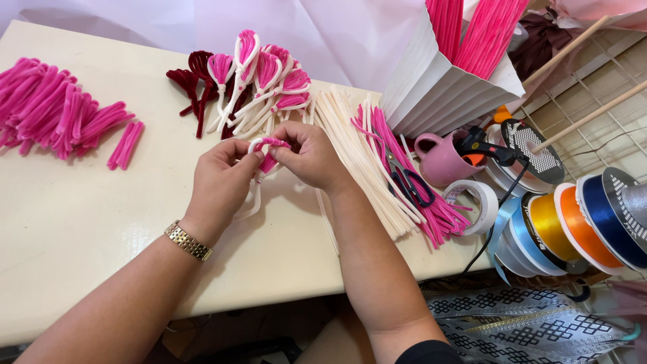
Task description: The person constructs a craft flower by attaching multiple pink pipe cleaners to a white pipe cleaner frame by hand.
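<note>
My left hand and my right hand pinch one small piece together above the cream table: a folded pink pipe cleaner with a white pipe cleaner looped over its top. The white ends trail down between my hands to the table. Just beyond my fingers lies a bunch of finished pink-and-white loops with dark red ones beside them. A gold watch sits on my left wrist.
A heap of folded pink pipe cleaners lies far left. White and pink straight stems with scissors lie right of my hands. Further right are a white pleated holder, pink mug, glue gun, tape roll and ribbon spools.
</note>
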